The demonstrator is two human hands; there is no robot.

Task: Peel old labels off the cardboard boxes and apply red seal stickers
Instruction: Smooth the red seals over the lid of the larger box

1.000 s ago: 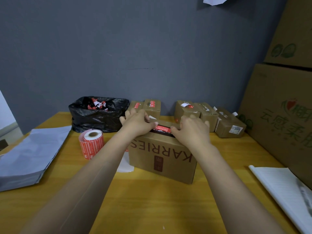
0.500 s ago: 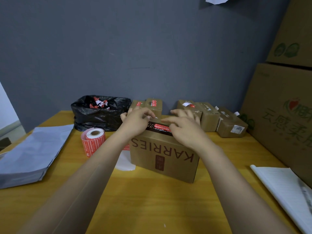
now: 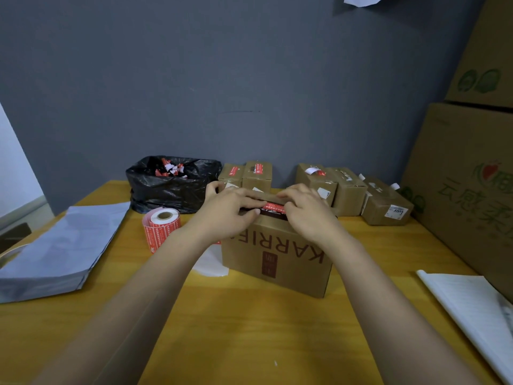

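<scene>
Bottom of frame: bare yellow worktop [image 3: 249, 329]. Centre: brown KARRIES box [image 3: 277, 262], upright, print upside down. On its top, left hand [image 3: 230, 212] and right hand [image 3: 308, 215], apart, both laid flat with straightened fingers, pressing rather than pinching. A second ago, curled at the ends of the red seal sticker [image 3: 273, 209]; now flattened either side of it, the strip lying along the near top edge. Likely stuck and being smoothed, so this box nearly done. Left: sticker roll [image 3: 161, 229]. Farther back: black bag [image 3: 172, 187] of scraps, two sealed boxes [image 3: 256, 173], then white-labelled boxes [image 3: 348, 190] to the right, apparently unpeeled.
</scene>
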